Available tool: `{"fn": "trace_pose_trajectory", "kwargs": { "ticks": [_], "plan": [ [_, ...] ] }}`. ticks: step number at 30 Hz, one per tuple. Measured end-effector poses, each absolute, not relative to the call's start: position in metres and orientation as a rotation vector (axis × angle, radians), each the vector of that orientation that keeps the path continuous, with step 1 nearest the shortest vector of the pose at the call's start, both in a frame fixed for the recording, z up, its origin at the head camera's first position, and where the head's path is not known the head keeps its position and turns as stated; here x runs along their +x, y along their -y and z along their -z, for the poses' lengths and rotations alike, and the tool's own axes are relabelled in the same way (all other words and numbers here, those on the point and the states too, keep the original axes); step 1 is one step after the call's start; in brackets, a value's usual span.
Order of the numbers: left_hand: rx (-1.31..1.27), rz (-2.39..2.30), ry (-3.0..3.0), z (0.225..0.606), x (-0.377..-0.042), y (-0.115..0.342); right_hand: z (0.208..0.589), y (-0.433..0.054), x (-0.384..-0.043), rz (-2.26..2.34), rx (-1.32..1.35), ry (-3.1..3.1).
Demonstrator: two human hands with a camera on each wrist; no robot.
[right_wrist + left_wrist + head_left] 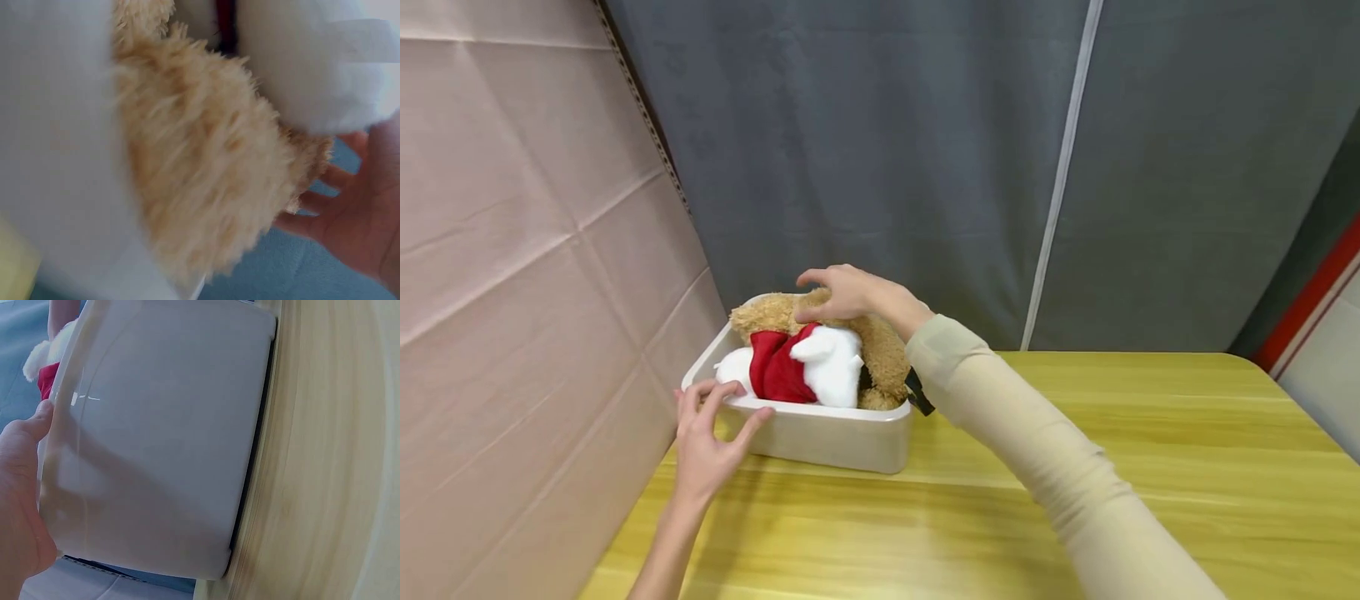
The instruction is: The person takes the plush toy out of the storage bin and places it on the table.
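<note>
A white plastic bin (842, 440) on the table holds a curly tan plush toy (887, 358) and, in front of it, a white plush toy (835, 375) dressed in red. My left hand (707, 446) holds the bin's near rim by its left corner, fingers bent over the edge; in the left wrist view the thumb lies along that rim. Over the back of the bin, my right hand (850, 292) reaches across the plush toys with spread fingers. The right wrist view shows its fingers (331, 200) beside the tan fur, partly hidden behind it.
Yellow wood-grain table (1150, 467) extends right of the bin. A pale fabric-covered wall (550, 292) stands close on the left, and a dark grey curtain (887, 150) hangs behind. Something black (919, 393) shows at the bin's right side, near the right wrist.
</note>
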State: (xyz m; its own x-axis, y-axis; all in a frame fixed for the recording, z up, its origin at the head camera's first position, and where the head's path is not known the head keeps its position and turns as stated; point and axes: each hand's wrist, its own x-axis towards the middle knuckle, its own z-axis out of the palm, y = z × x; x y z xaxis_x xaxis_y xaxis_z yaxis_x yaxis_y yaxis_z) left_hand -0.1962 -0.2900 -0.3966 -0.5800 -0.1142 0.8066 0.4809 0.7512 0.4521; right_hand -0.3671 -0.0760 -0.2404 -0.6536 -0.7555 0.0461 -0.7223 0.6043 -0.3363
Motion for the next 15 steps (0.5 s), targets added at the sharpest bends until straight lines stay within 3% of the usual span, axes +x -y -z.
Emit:
{"fn": "trace_pose_trajectory", "kwargs": {
  "ticks": [15],
  "plan": [
    [-0.239, 0.83, 2.076, 0.393, -0.187, 0.282, 0.247, 0.09, -0.368, 0.205, -1.007, -2.761]
  ]
}}
